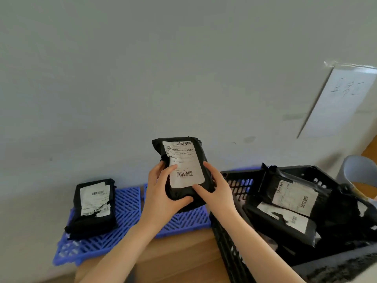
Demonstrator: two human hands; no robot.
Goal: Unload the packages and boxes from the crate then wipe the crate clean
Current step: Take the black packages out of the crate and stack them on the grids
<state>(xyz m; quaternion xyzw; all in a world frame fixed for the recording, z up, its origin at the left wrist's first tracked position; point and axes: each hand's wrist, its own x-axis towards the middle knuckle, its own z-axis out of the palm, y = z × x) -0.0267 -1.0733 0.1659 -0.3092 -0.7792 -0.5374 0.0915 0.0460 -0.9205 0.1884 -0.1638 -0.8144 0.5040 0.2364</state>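
Note:
A black plastic package (183,152) with a white shipping label is held upright in mid-air above the blue pallet (126,211). My left hand (163,193) grips its left side and bottom edge. My right hand (216,190) grips its right side, thumb on the front. At the right stands the black slotted crate (228,237), with several black labelled packages (285,203) still inside. Another black package (93,207) lies on the pallet's left part.
A grey-white wall rises directly behind the pallet. A paper sheet (338,103) is taped to it at the upper right. Wooden floor (179,256) shows in front of the pallet. A pale chair (359,170) stands behind the crate at the far right.

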